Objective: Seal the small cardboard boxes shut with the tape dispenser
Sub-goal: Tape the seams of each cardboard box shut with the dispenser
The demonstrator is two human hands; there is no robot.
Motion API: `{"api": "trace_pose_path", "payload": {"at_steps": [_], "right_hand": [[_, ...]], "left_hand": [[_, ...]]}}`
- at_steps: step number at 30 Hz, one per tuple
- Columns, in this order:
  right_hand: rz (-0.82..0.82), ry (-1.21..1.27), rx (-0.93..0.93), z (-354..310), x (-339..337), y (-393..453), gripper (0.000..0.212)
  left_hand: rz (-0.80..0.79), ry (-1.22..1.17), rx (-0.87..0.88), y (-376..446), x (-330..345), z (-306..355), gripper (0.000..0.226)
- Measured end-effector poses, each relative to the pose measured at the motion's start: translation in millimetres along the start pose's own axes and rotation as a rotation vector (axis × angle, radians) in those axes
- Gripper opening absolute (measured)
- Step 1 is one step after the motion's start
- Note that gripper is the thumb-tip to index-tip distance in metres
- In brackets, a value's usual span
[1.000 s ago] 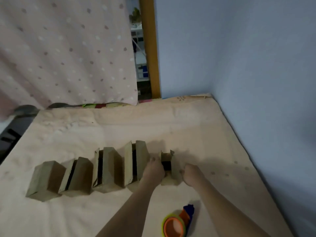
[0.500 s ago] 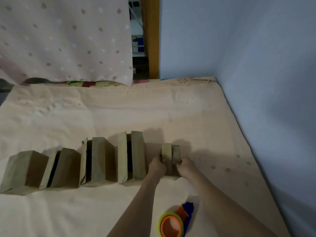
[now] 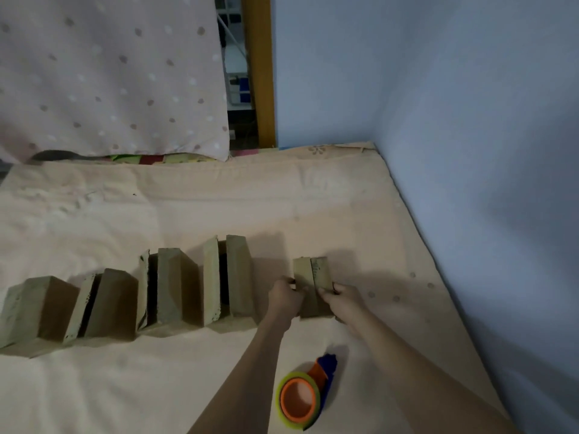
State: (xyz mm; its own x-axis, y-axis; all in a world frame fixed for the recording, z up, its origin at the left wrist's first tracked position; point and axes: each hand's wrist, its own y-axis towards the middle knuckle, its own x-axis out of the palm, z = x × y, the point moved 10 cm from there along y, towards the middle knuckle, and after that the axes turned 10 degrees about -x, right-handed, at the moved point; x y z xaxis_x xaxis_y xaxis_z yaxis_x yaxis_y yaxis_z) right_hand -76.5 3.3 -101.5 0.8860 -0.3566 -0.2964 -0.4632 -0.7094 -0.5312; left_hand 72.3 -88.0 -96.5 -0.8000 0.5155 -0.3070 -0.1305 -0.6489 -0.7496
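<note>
While our left hand (image 3: 286, 297) presses against the left side of the rightmost small box (image 3: 313, 286) and our right hand (image 3: 341, 300) grips its right side with fingers curled at the near corner, we squeeze the two top flaps (image 3: 311, 272) together so their edges meet in a single seam. We judge this hold is meant to keep the flaps flush until tape can go over them. That seam, and the box's long axis with it, runs away from us toward the far edge of the cream sheet (image 3: 219, 198), tilted only slightly. The box sits on the sheet, near the blue wall (image 3: 470, 151) side of the row.

Just beside it to the left stand four more boxes (image 3: 228, 277) in a line, most with flaps gaping; the leftmost looks closed, though we cannot tell whether it is taped. The tape dispenser (image 3: 302, 394) lies untouched on the sheet between our forearms, close to us, its roll facing up and its blue end pointing toward the box, handy for either hand once the other can hold the flaps alone.
</note>
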Motion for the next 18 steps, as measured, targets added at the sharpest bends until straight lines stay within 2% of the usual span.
{"api": "trace_pose_path", "payload": {"at_steps": [3,5,8,11,15,18], "right_hand": [[-0.011,-0.016,-0.009,6.8,-29.8,-23.9,0.016],[0.005,0.0,-0.02,14.5,-53.2,-38.2,0.022],[0.07,0.092,-0.023,37.2,-91.1,-62.1,0.018],[0.097,0.213,-0.01,67.8,-119.0,-85.4,0.034],[0.081,0.243,-0.035,99.0,-142.4,-112.7,0.034],[0.043,0.229,-0.033,119.7,-144.4,-126.6,0.055]], "left_hand": [[-0.066,-0.052,0.023,-31.5,24.1,13.5,0.037],[-0.088,-0.017,0.097,-54.6,44.5,22.9,0.039],[-0.119,0.069,0.203,-86.3,81.2,26.4,0.045],[-0.21,0.121,0.222,-118.8,121.3,17.0,0.044],[-0.238,0.168,0.271,-130.6,158.2,-9.1,0.047],[-0.257,0.147,0.22,-132.0,172.3,-38.4,0.039]]}}
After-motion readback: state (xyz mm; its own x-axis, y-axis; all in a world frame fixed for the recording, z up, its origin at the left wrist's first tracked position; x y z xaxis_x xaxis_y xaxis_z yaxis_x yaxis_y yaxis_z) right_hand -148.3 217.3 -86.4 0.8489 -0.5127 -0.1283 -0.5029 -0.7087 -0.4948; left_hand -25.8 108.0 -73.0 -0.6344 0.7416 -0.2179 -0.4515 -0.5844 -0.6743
